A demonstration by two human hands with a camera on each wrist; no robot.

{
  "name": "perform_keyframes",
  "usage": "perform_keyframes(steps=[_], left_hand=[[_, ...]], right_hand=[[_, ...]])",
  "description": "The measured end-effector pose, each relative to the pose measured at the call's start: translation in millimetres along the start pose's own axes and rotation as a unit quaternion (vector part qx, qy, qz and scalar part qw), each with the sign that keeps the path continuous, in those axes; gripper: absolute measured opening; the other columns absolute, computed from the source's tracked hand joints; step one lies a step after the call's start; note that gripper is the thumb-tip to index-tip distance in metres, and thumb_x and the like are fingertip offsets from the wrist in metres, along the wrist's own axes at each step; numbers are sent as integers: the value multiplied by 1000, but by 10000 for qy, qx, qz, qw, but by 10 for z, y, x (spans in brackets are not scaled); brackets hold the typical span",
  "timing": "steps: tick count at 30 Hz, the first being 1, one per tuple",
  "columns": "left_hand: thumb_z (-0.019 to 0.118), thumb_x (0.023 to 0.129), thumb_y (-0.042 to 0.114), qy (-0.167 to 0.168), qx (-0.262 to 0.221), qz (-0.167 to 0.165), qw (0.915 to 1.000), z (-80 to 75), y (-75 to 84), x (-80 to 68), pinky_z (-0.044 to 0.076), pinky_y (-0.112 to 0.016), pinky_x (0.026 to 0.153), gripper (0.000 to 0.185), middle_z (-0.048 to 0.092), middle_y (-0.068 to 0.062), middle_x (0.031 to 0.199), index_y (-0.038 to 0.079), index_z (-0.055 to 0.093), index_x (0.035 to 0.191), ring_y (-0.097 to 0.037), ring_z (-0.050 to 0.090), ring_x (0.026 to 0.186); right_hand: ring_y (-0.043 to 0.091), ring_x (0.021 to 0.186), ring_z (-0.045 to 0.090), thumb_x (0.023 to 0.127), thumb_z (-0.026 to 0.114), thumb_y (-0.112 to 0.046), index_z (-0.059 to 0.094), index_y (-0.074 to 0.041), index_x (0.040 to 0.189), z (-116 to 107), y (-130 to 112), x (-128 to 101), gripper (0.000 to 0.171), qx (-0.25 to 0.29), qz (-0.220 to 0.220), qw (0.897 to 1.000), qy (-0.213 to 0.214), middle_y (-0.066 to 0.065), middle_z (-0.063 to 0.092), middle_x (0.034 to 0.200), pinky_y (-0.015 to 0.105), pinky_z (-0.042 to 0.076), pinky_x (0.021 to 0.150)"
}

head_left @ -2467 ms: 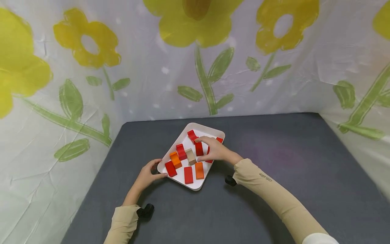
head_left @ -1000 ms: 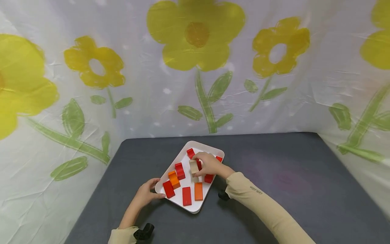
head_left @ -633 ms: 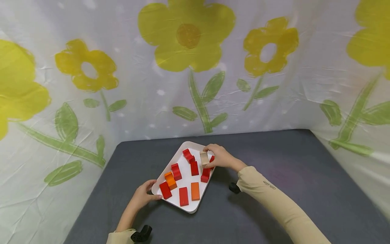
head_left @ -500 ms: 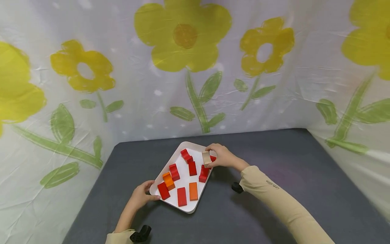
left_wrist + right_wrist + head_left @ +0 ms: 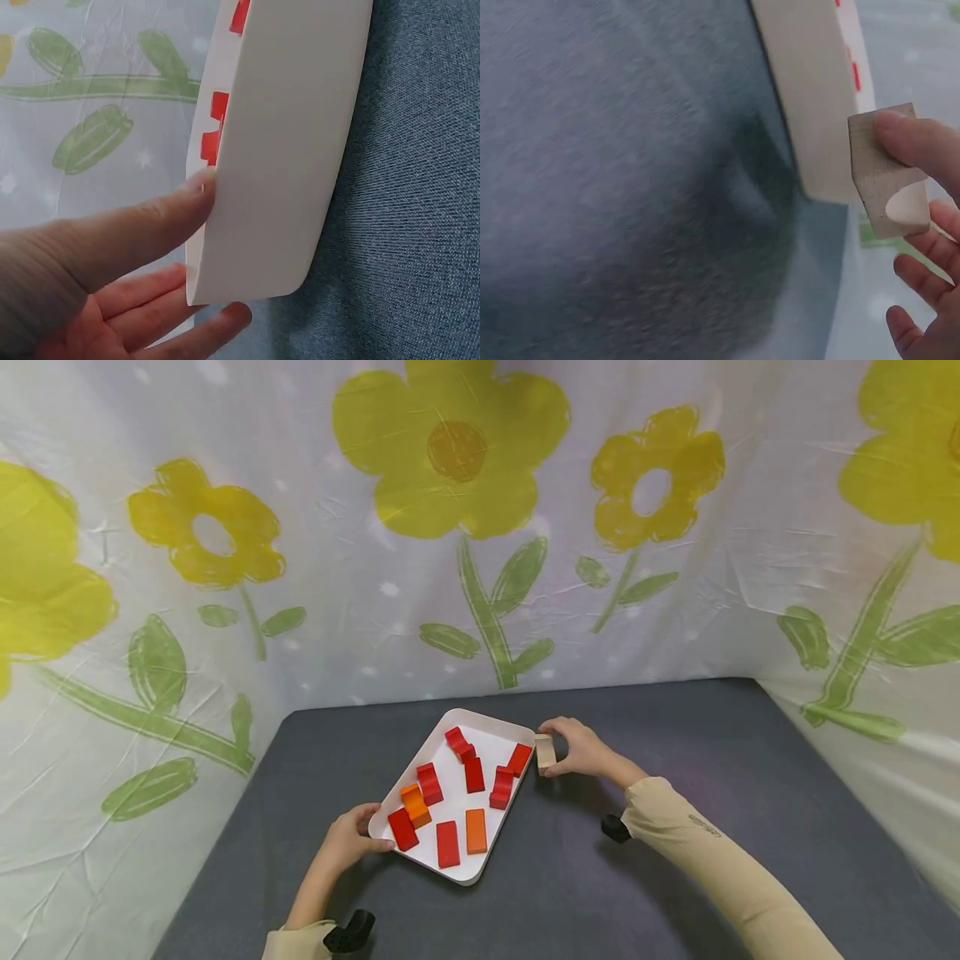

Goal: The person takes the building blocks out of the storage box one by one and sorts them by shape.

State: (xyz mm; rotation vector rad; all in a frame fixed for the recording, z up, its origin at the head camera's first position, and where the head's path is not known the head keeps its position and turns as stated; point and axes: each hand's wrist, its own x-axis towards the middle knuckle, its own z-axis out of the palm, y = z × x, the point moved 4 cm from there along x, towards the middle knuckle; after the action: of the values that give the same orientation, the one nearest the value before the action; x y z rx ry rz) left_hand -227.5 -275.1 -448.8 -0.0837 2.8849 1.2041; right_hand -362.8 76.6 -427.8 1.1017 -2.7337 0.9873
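In the head view, my right hand (image 5: 581, 750) pinches a plain wooden block (image 5: 545, 755) just off the tray's right edge. The right wrist view shows a rounded notch in this wooden block (image 5: 889, 172), with the thumb on one face and fingers behind. My left hand (image 5: 348, 839) grips the near-left corner of a white tray (image 5: 452, 797). From the left wrist, the thumb lies at the rim of the tray (image 5: 281, 150) and fingers show past its corner. Red and orange blocks lie in the tray, among them a red block (image 5: 447, 844) and an orange block (image 5: 476, 832).
The tray stands on a dark grey tabletop (image 5: 660, 735). A flowered cloth (image 5: 360, 610) hangs behind and at both sides. Several red blocks in the tray have curved or notched shapes.
My right hand has taken the wooden block from the middle of the tray and carried it right, past the tray's edge. My left hand keeps its grip on the corner.
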Motion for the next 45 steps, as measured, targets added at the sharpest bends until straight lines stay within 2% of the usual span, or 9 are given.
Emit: perform_keyframes(steps=[6,11,15,25,29,34,38,42,45], left_hand=[[82,60,8,7,57,-29,10000,7,9,-5,47,-45,76,65,54,-28,108,-12,51,113,-37,56,89],[83,60,11,27,110,107,9999,17,13,-16,44,-47,80,66,55,-28,107,-13,51,112,-39,54,93],[82,61,10,20,8,-16,10000,16,-13,-66,45,-46,80,66,53,-29,110,-13,50,114,-39,54,94],[83,60,9,-103,-3,-50,9999,20,17,-55,49,-43,71,66,53,-30,109,-13,50,113,-37,58,85],[82,61,10,-117,77,-97,9999,31,32,-36,50,-42,70,65,53,-29,109,-12,51,113,-34,58,81],[83,60,12,-118,285,70,9995,33,88,0,50,-39,66,65,54,-29,107,-12,52,111,-28,57,73],[83,59,10,-110,227,-13,9997,22,72,-2,49,-35,63,65,55,-28,106,-12,52,112,-24,55,68],[82,60,8,-81,85,-57,9999,2,48,3,50,-34,63,65,54,-28,106,-13,51,113,-25,56,68],[82,61,10,-123,60,11,9999,4,52,19,49,-40,70,65,54,-29,106,-13,50,113,-31,57,78]], right_hand=[[27,94,47,63,81,-24,56,2,109,23,129,-127,58,30,97,9999,0,11,55,103,44,39,81],[29,96,46,64,81,-21,56,2,110,45,170,-176,57,233,278,9993,-89,13,54,104,45,39,80],[31,98,45,64,80,-21,56,2,111,105,182,-147,57,221,217,9994,-170,13,54,106,46,39,79],[30,98,46,62,81,-24,57,1,110,203,277,-180,60,18,368,9991,-189,12,55,106,46,38,82],[30,98,46,62,81,-24,56,2,112,202,318,-223,62,95,430,9989,-178,13,55,107,44,38,83],[31,100,45,62,81,-21,54,4,113,179,335,-263,63,237,517,9983,-135,15,54,108,46,37,85],[33,103,44,64,79,-21,51,6,116,200,330,-259,65,292,455,9984,-172,17,52,111,47,35,87],[35,108,41,65,79,-23,47,7,121,207,300,-203,71,315,313,9990,26,20,48,118,49,32,90],[35,111,38,65,79,-22,45,6,124,185,259,-141,74,335,322,9987,189,20,45,124,50,31,91]])
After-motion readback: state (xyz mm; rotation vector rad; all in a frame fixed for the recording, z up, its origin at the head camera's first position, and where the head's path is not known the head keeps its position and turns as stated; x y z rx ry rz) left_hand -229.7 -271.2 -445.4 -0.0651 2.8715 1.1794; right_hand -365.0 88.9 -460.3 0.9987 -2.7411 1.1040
